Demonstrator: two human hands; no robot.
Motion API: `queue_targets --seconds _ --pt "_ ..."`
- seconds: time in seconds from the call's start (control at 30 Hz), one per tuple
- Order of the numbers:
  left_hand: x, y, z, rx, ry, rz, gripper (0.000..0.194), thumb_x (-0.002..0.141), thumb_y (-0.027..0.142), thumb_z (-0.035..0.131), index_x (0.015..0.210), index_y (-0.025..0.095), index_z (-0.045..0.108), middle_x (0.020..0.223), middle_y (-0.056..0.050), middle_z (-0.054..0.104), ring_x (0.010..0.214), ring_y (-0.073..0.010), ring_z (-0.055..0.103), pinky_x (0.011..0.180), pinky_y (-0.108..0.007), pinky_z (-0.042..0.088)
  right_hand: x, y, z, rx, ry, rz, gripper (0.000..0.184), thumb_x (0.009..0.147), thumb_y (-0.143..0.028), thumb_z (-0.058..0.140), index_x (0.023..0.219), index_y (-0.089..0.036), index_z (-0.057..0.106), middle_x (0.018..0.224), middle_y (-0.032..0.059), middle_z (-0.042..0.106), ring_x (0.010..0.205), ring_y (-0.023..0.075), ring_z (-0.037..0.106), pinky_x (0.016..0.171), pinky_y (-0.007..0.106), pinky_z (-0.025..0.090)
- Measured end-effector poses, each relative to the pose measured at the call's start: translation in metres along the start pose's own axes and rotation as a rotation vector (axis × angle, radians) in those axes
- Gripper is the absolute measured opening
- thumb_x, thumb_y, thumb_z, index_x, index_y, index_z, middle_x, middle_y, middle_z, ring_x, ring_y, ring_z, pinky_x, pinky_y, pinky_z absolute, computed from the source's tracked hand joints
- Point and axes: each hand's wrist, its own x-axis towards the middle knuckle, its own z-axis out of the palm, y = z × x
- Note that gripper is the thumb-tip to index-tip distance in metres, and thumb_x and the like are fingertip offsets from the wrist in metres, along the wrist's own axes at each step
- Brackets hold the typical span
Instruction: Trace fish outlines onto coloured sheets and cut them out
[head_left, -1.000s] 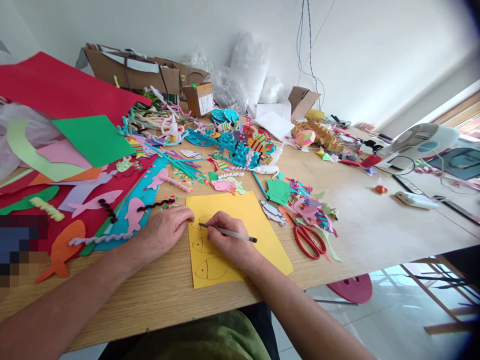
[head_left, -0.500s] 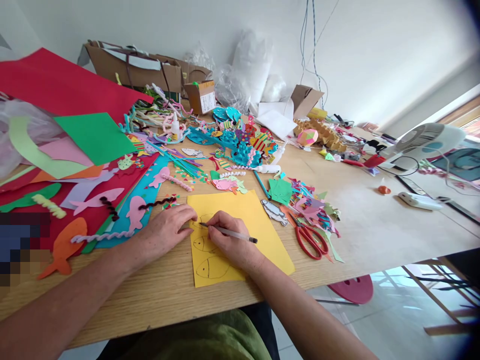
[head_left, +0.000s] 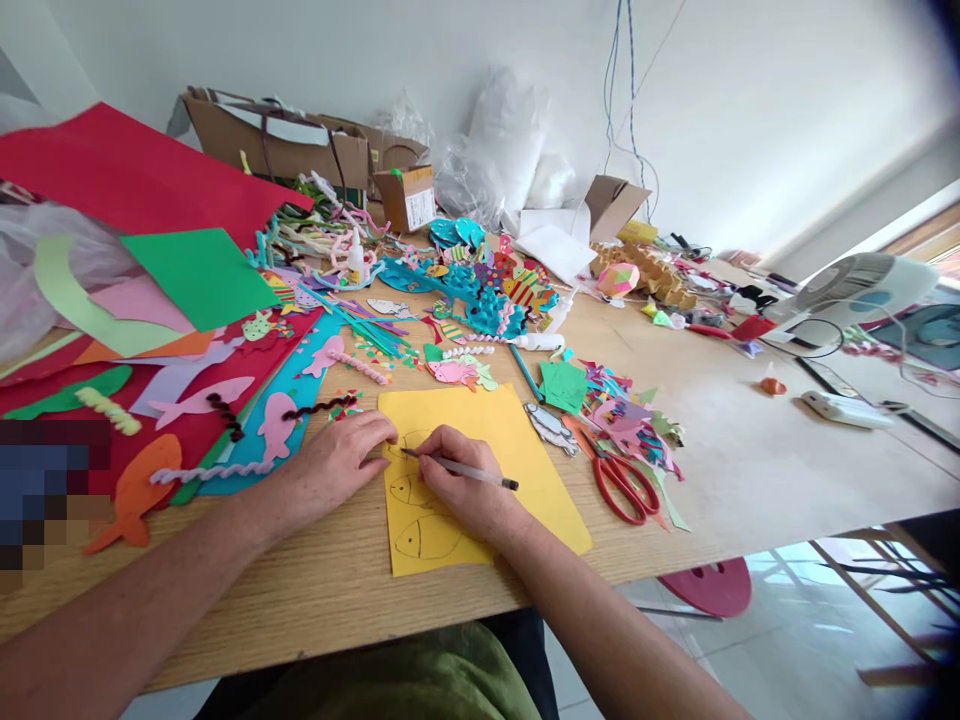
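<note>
A yellow sheet of paper [head_left: 525, 470] lies on the table before me, with fish outlines drawn in dark ink down its left side. My right hand [head_left: 465, 480] grips a pen [head_left: 480, 471], its tip on the uppermost fish outline, which the fingers partly cover. At the sheet's upper left edge rests my left hand [head_left: 349, 450], thumb and fingers apart and holding nothing; its fingertips touch the paper. Right of the sheet are red-handled scissors [head_left: 626, 488] and a grey-and-white paper fish [head_left: 551, 428].
Pink paper fish [head_left: 276, 425] and an orange fish [head_left: 142, 490] with pipe-cleaner pieces lie at left, over coloured sheets. Paper scraps [head_left: 622, 410], a glue bottle [head_left: 540, 342] and decorated cut-outs spread beyond. A white fan [head_left: 855, 295] stands at right; cardboard boxes [head_left: 277, 140] line the wall.
Both hands keep nearly the same place on the sheet. The pen tip stays at the top fish outline with barely visible movement, while the whole view shifts slightly.
</note>
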Motion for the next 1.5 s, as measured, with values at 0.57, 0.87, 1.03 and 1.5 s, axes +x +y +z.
queue_targets --seconds 0.57,0.87,1.03,1.5 --pt "0.0000 -0.0006 0.0002 -0.003 0.002 -0.005 0.018 0.079 0.009 0.049 0.092 0.017 0.057 0.096 -0.005 0.062 0.090 -0.0194 0.059 0.079 -0.030 0.046 -0.0003 -0.0009 -0.0004 0.019 0.001 0.015 0.006 0.072 -0.019 0.048 0.072 -0.019 0.055 0.054 -0.0050 0.050 0.048 0.0093 0.045 0.047 0.020 0.032" --pt "0.0003 -0.0007 0.0007 -0.015 0.010 -0.007 0.018 0.077 0.008 0.049 0.090 0.017 0.057 0.094 -0.005 0.062 0.089 -0.0193 0.059 0.078 -0.029 0.046 0.0000 -0.0013 -0.0003 0.033 -0.009 0.024 0.006 0.072 -0.020 0.048 0.072 -0.020 0.054 0.056 -0.0045 0.053 0.049 0.0093 0.045 0.047 0.020 0.032" --pt "0.0000 -0.0012 0.0014 -0.009 0.010 -0.002 0.018 0.078 0.008 0.047 0.091 0.017 0.057 0.096 -0.005 0.062 0.090 -0.0198 0.059 0.079 -0.030 0.046 0.0004 -0.0011 0.0002 0.018 -0.003 0.017 0.006 0.071 -0.019 0.049 0.072 -0.020 0.055 0.053 -0.0058 0.050 0.048 0.0089 0.044 0.046 0.019 0.032" --pt "0.0009 0.0014 -0.0008 -0.004 0.005 -0.018 0.019 0.076 0.009 0.048 0.091 0.018 0.057 0.097 -0.005 0.063 0.091 -0.0200 0.059 0.080 -0.031 0.047 0.0001 -0.0005 0.0004 0.020 0.000 -0.004 0.006 0.072 -0.019 0.048 0.072 -0.019 0.055 0.055 -0.0047 0.052 0.049 0.0091 0.045 0.048 0.019 0.033"
